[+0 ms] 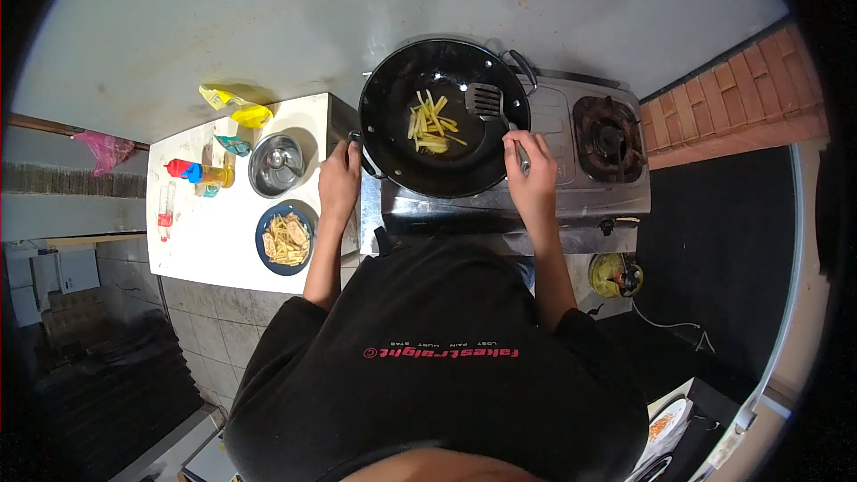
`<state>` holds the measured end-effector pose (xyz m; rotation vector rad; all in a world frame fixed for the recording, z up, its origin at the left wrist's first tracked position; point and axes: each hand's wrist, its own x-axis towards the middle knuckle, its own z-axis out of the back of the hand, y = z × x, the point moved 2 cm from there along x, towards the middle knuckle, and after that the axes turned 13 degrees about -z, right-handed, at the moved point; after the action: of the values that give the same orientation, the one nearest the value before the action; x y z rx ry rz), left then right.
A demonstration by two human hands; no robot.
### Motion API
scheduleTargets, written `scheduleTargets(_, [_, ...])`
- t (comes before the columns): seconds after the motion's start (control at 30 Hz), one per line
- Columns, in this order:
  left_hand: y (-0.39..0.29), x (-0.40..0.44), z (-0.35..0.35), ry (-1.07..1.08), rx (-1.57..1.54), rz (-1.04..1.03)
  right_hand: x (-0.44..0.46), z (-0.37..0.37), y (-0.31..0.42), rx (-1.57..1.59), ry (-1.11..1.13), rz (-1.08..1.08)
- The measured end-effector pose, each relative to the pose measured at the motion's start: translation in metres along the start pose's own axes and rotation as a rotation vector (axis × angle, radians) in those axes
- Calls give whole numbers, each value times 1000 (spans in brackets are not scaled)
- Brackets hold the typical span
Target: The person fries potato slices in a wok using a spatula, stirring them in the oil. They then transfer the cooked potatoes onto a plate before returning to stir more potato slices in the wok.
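A black wok point(402, 80) stands on the left side of the gas stove point(544, 125). Pale yellow strips of food point(434, 125), like cut potato, lie in a heap at its middle. My left hand point(340, 180) is closed on the wok's left handle, which is mostly hidden by the fingers. In my right hand point(533, 165) is the handle of a slotted spatula point(485, 101). The spatula's head rests inside the wok, right of the strips and apart from them.
Left of the stove, a white table point(223, 259) bears a steel bowl point(277, 187), a dark plate point(309, 254) of fried strips, sauce bottles point(192, 171) and a yellow packet point(250, 114). A bare burner point(609, 139) is on the right; a gas cylinder point(607, 275) stands below.
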<state>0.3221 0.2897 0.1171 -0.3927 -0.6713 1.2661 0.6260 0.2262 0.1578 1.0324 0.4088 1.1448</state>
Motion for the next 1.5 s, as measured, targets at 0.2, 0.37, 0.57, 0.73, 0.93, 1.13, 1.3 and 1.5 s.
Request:
scheduleTargets(0.2, [-4,-1,1,30,46,-3,-2,-10,-2,1,-40,-16])
scheduleTargets(0.37, [0,-3,-4,63,92,13,3,-38,-3,98,93,-127])
scheduleTargets(0.57, [-2,-5,-5,75,108,42,0,-35,20,107,119,17])
scheduleTargets(0.73, [-7,-5,-4,60,106,54,-14,-21,39,86,214,127])
scheduleTargets(0.93, [-10,-6,-4,63,140,47,-40,-23,40,144,352,132])
scheduleTargets(1.13, [-3,-6,-8,101,159,77,-41,-32,16,83,310,104])
scheduleTargets(1.3, [-7,-8,-7,67,171,69,-24,-17,13,12,114,115])
scheduleTargets(1.5, [-9,-8,-8,56,212,45,-10,-5,13,-53,-24,77])
